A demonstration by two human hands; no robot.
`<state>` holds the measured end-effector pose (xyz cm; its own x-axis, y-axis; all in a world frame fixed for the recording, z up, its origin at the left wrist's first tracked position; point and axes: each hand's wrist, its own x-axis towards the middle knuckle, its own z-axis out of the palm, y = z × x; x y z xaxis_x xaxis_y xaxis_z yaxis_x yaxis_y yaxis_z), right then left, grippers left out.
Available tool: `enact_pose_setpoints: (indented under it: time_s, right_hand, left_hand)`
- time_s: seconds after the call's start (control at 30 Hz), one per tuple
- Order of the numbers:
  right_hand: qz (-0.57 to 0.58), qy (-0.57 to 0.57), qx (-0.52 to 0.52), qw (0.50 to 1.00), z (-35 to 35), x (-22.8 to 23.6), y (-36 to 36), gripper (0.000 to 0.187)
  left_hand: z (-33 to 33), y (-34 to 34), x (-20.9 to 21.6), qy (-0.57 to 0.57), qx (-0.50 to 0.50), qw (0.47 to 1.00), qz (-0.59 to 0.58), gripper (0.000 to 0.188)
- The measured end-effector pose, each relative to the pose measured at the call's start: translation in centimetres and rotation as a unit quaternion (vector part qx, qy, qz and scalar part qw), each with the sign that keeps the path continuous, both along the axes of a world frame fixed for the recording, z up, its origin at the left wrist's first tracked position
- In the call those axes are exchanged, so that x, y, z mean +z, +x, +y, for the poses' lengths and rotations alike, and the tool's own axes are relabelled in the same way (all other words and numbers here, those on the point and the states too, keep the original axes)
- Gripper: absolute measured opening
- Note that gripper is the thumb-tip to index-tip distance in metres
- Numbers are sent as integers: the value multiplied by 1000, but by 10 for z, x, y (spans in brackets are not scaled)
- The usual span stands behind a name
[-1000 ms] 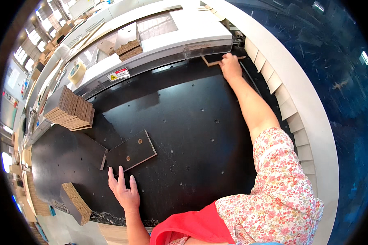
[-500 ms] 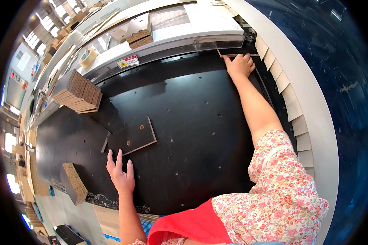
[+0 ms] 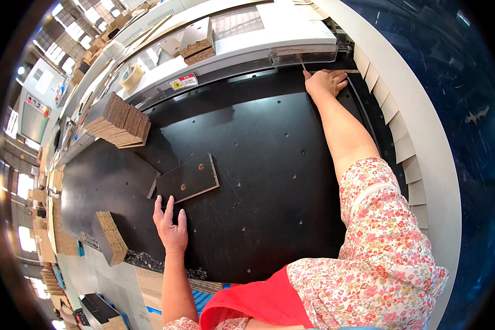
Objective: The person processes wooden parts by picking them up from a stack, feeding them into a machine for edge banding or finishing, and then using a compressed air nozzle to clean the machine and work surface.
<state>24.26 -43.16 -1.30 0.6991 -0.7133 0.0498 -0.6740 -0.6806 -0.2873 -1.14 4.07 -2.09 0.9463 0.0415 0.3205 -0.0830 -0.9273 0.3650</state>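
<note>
At the far right of the black tabletop, my right hand [image 3: 326, 83] lies with fingers stretched over the front edge of a thin board [image 3: 352, 71]. Most of that board is hidden beneath the hand and the machine beam [image 3: 304, 54]. My left hand [image 3: 171, 226] hovers low over the table with fingers apart, holding nothing. Its fingertips are close to the near edge of a dark rectangular panel [image 3: 191, 177] with two round holes. Another dark panel [image 3: 141, 171] lies against its left end.
A stack of dark boards [image 3: 120, 122] stands at the back left. A chipboard block [image 3: 111, 236] sits at the table's near-left edge. Tape [image 3: 131, 77] and more board pieces [image 3: 198, 41] rest on the beam. Overlapping pale flaps [image 3: 399, 126] line the right side.
The whole view has shifted slightly to the right. My right hand has turned, its fingers now flatter and pointing rightward over the board. My left hand stays beside the panel with holes.
</note>
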Motion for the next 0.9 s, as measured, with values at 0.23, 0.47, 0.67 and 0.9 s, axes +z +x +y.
enact_pose_setpoints:
  time_s: [0.23, 0.47, 0.67, 0.9]
  right_hand:
    - [-5, -9, -1, 1000, -1, -4, 4, 88]
    - [9, -17, -16, 1000, -4, -2, 8, 99]
    - [7, -55, -29, 998, -8, -11, 15, 96]
    - [-18, -21, 29, 999, -18, -18, 11, 85]
  left_hand:
    - [-2, -2, 1, 11, -1, 1000, -14, 45]
    - [-2, 1, 1, 10, -12, 999, -47, 43]
    - [-2, 1, 3, 29, -6, 998, -59, 44]
    - [-5, 3, 3, 16, -2, 999, -34, 47]
